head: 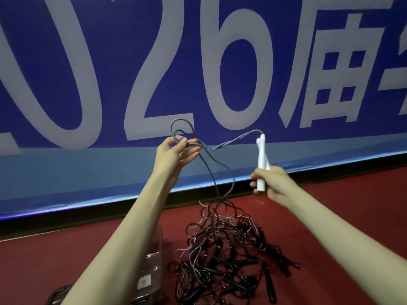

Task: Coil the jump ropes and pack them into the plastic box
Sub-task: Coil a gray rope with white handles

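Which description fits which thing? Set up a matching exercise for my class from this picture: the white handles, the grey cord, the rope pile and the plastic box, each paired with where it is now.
Things:
1. white handles
2. grey cord
3. rope pile
4. plastic box

Places:
A. tangled on the red floor
B. looped over the left hand
C. on the floor, partly hidden by the left forearm
D. gripped in the right hand

Pairs: 1-D, 2-B, 3-A, 4-C

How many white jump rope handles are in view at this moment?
2. Both white plastic handles are side by side in the right hand, pointing up, with the grey rope running to the left hand. Others may be buried in the black rope pile.
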Available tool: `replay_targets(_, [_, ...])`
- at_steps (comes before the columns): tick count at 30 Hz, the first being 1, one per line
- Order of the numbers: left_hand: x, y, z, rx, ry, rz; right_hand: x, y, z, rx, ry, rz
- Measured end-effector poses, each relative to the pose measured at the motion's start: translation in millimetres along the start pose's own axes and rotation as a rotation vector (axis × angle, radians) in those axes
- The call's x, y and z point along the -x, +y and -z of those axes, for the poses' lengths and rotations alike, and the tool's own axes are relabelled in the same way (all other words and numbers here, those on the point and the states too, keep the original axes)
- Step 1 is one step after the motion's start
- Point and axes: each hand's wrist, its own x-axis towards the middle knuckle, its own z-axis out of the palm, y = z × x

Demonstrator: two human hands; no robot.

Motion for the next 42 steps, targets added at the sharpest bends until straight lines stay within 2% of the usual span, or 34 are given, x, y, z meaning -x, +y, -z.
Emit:
replay_targets(4, [8,1,-12,-0.129,-0.034,-0.019,8,23,-14,-0.028,-0.262,-0.09])
replay_targets(8, [11,7,-20,-0.133,-0.054,-0.068,15,27,-30,0.049,-0.524,-0.104])
replay_targets(12, [12,11,-19,-0.048,-0.055,-0.06,15,28,-45,0.13,-0.523,-0.076])
replay_targets(17, [10,16,-15,0.103,-0.068,-0.032,15,33,-49,0.051,-0.469,-0.048])
replay_targets(21, [8,14,-8,0.105,-0.012,-0.021,12,23,-48,0.101,-0.319,0.063])
replay_targets(23, [6,8,1,-0.008,0.049,0.01,11,9,-45,0.072,-0.216,0.136])
replay_targets(25, [5,0,14,-0.135,0.031,0.11,11,-8,-41,-0.004,-0.137,0.194])
replay_targets(27, [8,-14,24,-0.214,-0.1,0.268,14,-25,-35,-0.094,-0.097,0.239])
replay_targets(29, [13,-37,29,-0.396,-0.207,0.389,18,-39,-30,-0.176,-0.101,0.264])
replay_targets(31, [20,-64,28,-0.564,-0.318,0.4,22,-49,-28,-0.237,-0.131,0.274])
replay_targets(35, [38,-108,8,-0.722,-0.684,0.424,30,-59,-30,-0.335,-0.184,0.277])
replay_targets(40, [44,-158,11,-1.218,-0.708,0.433,36,-63,-22,-0.364,-0.161,0.287])
replay_targets(42, [43,-171,25,-1.327,-0.66,0.446,35,-61,-16,-0.353,-0.12,0.283])
